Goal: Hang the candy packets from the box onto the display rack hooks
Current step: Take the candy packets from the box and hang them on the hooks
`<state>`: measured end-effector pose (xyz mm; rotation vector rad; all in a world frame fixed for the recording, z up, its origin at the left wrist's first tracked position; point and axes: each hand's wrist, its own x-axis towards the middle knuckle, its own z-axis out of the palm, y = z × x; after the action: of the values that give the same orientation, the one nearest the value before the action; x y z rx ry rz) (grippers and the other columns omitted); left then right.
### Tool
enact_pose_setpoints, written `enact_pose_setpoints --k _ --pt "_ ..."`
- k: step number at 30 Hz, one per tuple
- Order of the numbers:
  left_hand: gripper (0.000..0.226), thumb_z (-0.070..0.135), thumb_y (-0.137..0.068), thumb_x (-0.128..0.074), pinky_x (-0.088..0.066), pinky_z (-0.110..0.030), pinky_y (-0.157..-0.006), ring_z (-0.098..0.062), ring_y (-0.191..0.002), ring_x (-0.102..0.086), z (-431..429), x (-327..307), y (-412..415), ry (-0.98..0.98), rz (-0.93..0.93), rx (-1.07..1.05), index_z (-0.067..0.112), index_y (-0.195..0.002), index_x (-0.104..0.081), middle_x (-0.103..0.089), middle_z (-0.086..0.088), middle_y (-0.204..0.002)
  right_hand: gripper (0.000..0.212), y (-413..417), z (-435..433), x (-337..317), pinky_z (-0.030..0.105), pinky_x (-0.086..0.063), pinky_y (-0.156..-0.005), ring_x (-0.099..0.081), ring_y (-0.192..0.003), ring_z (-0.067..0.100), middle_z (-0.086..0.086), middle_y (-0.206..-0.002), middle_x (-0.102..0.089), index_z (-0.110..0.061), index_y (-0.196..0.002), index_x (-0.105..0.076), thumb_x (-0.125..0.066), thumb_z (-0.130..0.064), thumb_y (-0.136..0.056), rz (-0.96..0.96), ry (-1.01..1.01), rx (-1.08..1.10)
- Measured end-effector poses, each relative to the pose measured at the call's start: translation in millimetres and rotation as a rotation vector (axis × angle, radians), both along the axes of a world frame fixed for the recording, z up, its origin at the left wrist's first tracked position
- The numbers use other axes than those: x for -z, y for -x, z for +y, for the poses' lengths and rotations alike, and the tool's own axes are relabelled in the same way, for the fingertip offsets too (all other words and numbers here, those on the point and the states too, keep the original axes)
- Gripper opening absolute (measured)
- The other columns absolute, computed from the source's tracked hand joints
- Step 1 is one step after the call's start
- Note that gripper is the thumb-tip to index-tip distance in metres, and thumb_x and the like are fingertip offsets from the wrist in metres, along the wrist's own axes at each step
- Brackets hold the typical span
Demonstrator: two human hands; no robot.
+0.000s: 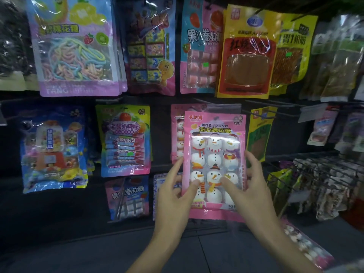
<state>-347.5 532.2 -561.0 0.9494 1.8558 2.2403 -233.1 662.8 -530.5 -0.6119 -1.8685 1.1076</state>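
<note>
Both hands hold one item: left hand [171, 200] and right hand [256, 191] pinch the snowman candy packet [214, 146] at its lower sides, thumbs on front. Packet upright before the display rack [157, 99], overlapping a hung matching packet [177, 133].

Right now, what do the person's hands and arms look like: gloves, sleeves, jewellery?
The left hand and right hand are bare: no gloves or rings show. The left forearm and right forearm are bare too, with no watch, bracelet or sleeve down to the frame's edge. A grey patch at the bottom right corner may be clothing; cannot tell.
</note>
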Motion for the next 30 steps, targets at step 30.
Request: enact_pose_setpoints --k 30 --pt "0.061 0.054 -0.095 -0.067 -0.059 -0.043 -0.082 -0.025 -0.104 -0.072 95 -31 123 0.544 0.269 -0.427 0.032 -0.145 -0.039 -0.071 0.005 -0.118 0.09 173 105 -14 0.032 -0.059 -0.08 -0.07 -0.101 0.014 -0.004 -0.12 -0.068 -0.037 -0.146 -0.044 -0.088 -0.012 -0.071 -0.086 0.051 -0.019"
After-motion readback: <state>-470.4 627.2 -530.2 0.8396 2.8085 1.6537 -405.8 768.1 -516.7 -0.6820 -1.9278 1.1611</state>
